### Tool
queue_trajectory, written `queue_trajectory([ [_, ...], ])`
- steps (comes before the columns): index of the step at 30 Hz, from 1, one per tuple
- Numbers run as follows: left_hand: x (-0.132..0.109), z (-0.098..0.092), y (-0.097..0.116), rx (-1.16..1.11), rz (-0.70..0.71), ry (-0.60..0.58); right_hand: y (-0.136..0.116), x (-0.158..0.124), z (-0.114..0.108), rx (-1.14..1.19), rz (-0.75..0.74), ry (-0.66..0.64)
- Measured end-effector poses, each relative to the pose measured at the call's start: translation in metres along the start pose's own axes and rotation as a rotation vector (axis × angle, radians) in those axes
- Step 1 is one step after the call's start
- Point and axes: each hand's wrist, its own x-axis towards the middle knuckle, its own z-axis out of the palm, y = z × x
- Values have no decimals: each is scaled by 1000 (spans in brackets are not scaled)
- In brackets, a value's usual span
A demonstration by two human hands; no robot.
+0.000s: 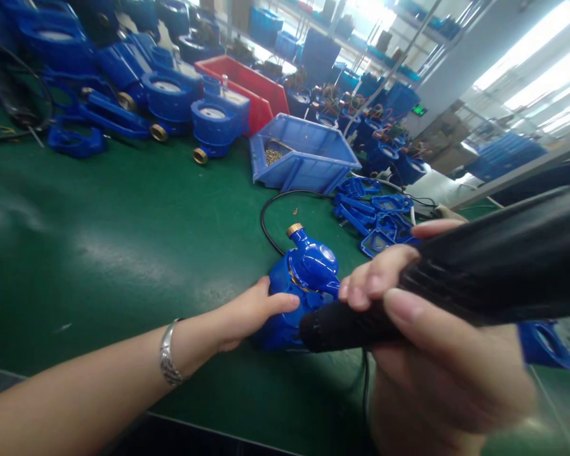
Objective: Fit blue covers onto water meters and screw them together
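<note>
Head view: left hand (247, 313) grip grasping blue meter (306, 278), right hand (422, 342) clenched on black tool (479, 278); open green table (114, 240) leftward.

Glossy blue meter body (308, 272), brass thread (294, 229)

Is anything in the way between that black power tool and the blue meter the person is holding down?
Nothing visible. The black tool in the right hand already has its tip against the blue meter, which the left hand steadies.

A green felt-covered workbench (123, 240) carries everything. On it lie a blue plastic water meter with a brass end (304, 278), an open blue plastic bin (308, 158), a red plastic tray (247, 85), loose blue plastic frames (375, 215) and a black cable (270, 215).
</note>
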Motion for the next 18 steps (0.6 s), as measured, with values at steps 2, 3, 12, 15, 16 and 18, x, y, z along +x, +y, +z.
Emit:
queue_trajectory([
  [2,0,3,-2,20,24,24,8,0,2,20,38,1],
  [3,0,5,-3,29,21,35,11,-1,2,31,40,11],
  [12,2,9,-5,-33,-20,56,18,-5,3,46,58,75],
  [15,3,8,-5,-65,-12,41,19,-7,4,53,44,49],
  [16,3,8,-5,-75,-12,38,19,-8,4,53,42,53],
  [18,3,8,-4,-78,-19,42,19,-9,5,48,40,74],
])
